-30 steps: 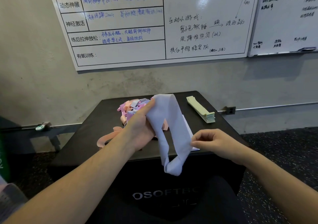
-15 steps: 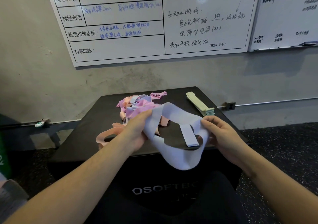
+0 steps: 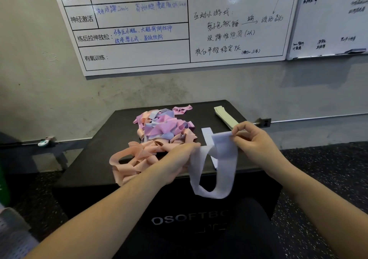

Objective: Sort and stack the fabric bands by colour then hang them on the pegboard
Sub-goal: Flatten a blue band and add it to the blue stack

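While a pale lavender fabric band loop [image 3: 216, 171] is held up over the front edge of the black padded worktop [image 3: 103, 139], its top is pinched by the right hand [image 3: 253, 141] and its other end is gripped in the curled fingers [image 3: 191, 149] of the left hand [image 3: 175, 163]. Behind, a tangled pile of pink and purple bands [image 3: 159, 131] is heaped, with a stack of pale green bands [image 3: 225, 115] laid well apart.

At frame centre, the left hand [image 3: 175, 163] and right hand [image 3: 253, 141] pinch a pale lilac band [image 3: 223, 171] that sags between them over a black box [image 3: 95, 159]. A pink and purple pile [image 3: 159, 131] lies behind, with a green stack [image 3: 225, 115] at upper right.
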`<state>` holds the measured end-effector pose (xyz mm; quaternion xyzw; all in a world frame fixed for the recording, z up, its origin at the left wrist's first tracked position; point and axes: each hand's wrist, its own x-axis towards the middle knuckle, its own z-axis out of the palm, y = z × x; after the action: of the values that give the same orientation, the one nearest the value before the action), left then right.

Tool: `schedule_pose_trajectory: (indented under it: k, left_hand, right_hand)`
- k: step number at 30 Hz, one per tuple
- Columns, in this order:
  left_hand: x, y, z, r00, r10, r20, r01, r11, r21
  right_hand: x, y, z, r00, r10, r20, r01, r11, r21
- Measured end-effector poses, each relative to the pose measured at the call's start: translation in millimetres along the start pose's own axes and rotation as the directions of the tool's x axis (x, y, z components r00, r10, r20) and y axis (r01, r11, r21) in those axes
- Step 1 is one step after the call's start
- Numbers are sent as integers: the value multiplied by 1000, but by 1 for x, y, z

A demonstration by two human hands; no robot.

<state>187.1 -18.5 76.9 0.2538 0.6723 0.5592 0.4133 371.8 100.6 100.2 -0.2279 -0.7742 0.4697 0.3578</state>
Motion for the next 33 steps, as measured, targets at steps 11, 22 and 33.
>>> schedule_pose_trajectory:
  k: [11, 22, 33]
  left_hand:
    - [-14, 26, 32, 896, 419, 145, -442, 869, 221]
    - [-2, 15, 57, 942, 283, 178, -297, 953, 58]
    - [22, 8, 66, 937, 342, 73, -335, 938, -88]
  right_hand:
    - [21, -17, -18, 968, -185, 171, 225, 942, -251]
    - [22, -13, -20, 966, -257, 20, 257, 958, -127]
    - [21, 13, -12, 999, 34, 35, -42, 960, 276]
